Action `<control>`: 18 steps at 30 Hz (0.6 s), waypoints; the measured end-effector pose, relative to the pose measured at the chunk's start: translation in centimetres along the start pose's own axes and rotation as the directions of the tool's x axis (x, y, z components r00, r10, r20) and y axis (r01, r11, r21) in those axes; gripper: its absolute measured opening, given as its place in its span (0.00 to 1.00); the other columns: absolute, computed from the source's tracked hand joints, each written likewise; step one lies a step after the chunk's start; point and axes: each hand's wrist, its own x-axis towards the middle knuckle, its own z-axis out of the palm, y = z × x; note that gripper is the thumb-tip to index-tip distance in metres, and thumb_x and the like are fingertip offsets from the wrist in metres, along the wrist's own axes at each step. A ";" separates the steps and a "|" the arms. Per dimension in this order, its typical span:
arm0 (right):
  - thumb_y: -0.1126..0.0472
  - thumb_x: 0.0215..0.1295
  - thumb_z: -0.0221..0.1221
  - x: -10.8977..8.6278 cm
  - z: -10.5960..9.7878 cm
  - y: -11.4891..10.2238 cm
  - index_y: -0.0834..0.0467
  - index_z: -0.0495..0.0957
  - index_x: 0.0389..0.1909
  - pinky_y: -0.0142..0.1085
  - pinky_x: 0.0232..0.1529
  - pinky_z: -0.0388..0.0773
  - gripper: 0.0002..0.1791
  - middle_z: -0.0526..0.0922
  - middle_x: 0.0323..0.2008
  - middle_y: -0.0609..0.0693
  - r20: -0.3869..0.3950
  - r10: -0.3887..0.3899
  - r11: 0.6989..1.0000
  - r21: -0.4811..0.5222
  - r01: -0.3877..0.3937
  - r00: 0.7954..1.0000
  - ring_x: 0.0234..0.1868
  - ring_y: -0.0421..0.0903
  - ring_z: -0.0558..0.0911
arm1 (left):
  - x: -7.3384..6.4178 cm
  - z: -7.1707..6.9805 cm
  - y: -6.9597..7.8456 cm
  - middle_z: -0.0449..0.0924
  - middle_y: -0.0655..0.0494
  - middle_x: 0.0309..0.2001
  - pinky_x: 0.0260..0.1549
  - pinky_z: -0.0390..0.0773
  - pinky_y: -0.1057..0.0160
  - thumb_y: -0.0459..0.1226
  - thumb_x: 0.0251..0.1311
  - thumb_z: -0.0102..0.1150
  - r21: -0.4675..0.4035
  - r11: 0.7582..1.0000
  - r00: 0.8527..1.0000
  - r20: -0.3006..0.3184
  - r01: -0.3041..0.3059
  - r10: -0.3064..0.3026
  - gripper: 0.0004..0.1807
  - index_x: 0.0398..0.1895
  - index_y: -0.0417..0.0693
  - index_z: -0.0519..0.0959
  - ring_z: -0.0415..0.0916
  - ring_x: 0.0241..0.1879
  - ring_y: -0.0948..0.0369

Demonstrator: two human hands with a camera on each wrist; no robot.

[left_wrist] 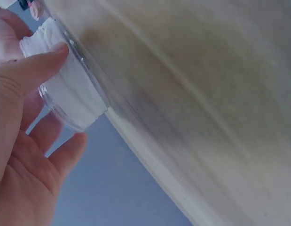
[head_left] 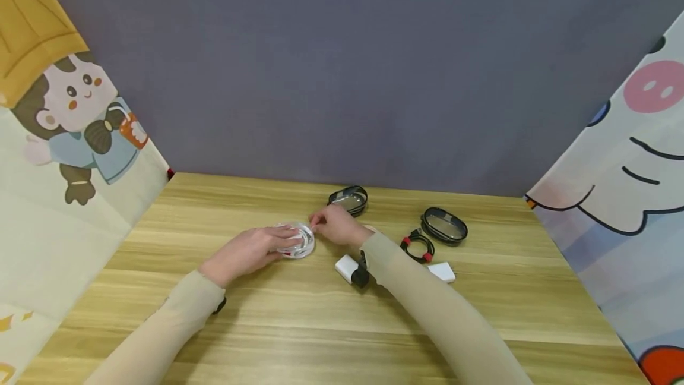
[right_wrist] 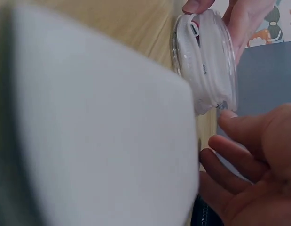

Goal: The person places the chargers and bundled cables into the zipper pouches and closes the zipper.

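Observation:
A white cable coiled in a round clear plastic case [head_left: 304, 242] stands at the middle of the wooden table. My left hand [head_left: 255, 251] grips it from the left. In the left wrist view, the thumb [left_wrist: 46, 63] lies across the face of the case [left_wrist: 72, 92] and the other fingers are behind. At its right edge is my right hand [head_left: 336, 224]. The right wrist view shows that hand's thumb tip [right_wrist: 230, 115] right at the lower rim of the case [right_wrist: 208, 61], its other fingers loosely bent and apart from the thumb.
Behind my right hand lies a black oval coil [head_left: 352, 199], with another black oval coil [head_left: 445, 226] farther right. A small black cable with red ends [head_left: 418, 246] lies between. White blocks [head_left: 347, 267] [head_left: 442, 272] sit near my right forearm. A grey panel [head_left: 342, 76] stands behind the table.

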 end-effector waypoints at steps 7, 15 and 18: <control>0.62 0.67 0.63 -0.2 -0.1 0.3 0.55 0.82 0.29 0.41 0.63 0.72 0.06 0.82 0.56 0.53 0.011 -0.011 0.999 0.032 0.011 1.000 0.59 0.51 0.79 | 0.2 0.0 0.2 0.77 0.46 0.61 0.52 0.80 0.50 0.31 0.55 0.72 0.014 1.000 1.000 -0.025 0.000 0.000 0.27 0.60 0.50 0.81 0.78 0.57 0.48; 0.65 0.65 0.64 -0.9 0.0 1.1 0.55 0.79 0.27 0.42 0.63 0.71 0.07 0.82 0.57 0.55 0.000 -0.060 0.996 0.072 0.060 0.998 0.60 0.53 0.78 | 0.1 -0.1 0.3 0.78 0.47 0.61 0.49 0.81 0.50 0.32 0.54 0.73 0.041 0.999 1.000 -0.016 0.026 -0.025 0.27 0.60 0.52 0.82 0.80 0.54 0.48; 0.64 0.65 0.65 -1.1 0.1 1.4 0.55 0.79 0.27 0.42 0.64 0.71 0.07 0.81 0.57 0.55 0.005 -0.054 0.995 0.087 0.054 0.999 0.61 0.52 0.77 | 0.1 -0.1 0.3 0.78 0.47 0.61 0.49 0.81 0.50 0.33 0.54 0.73 0.039 0.999 0.999 -0.012 0.034 -0.033 0.27 0.60 0.53 0.82 0.80 0.54 0.48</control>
